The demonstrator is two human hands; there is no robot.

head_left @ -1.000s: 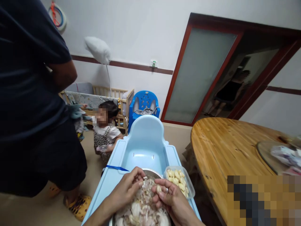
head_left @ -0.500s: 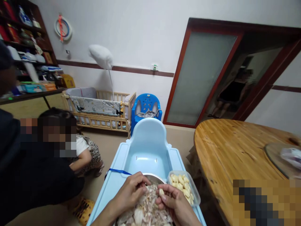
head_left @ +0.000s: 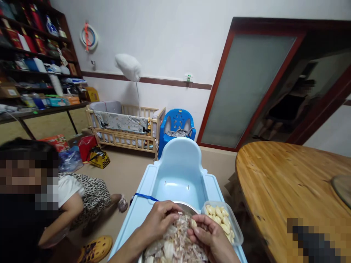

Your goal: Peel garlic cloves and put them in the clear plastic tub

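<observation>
My right hand [head_left: 210, 233] pinches a garlic clove [head_left: 193, 223] between thumb and fingertips. Facing it, my left hand [head_left: 160, 223] has its fingers curled and its thumb close to the forefinger; whatever it may hold is too small to make out. Both hands are over a metal bowl [head_left: 189, 207] heaped with papery garlic skins [head_left: 177, 246] and some cloves. Right of the bowl, a clear plastic container [head_left: 239, 233] holds several peeled garlic cloves [head_left: 219, 216]. Bowl and container rest on a light blue child's high chair [head_left: 178, 160].
A round wooden table [head_left: 287, 175] stands on the right. At left a person in dark clothes [head_left: 22, 226] and a person in a white top [head_left: 68, 186] are close by. Behind are a blue chair [head_left: 179, 120], a wooden crib [head_left: 126, 140] and a sliding door [head_left: 244, 91].
My view has swung slightly left, so the scene sits further right. The two people at left have shifted. Both hands stay over the bowl, the clove still in the right one.
</observation>
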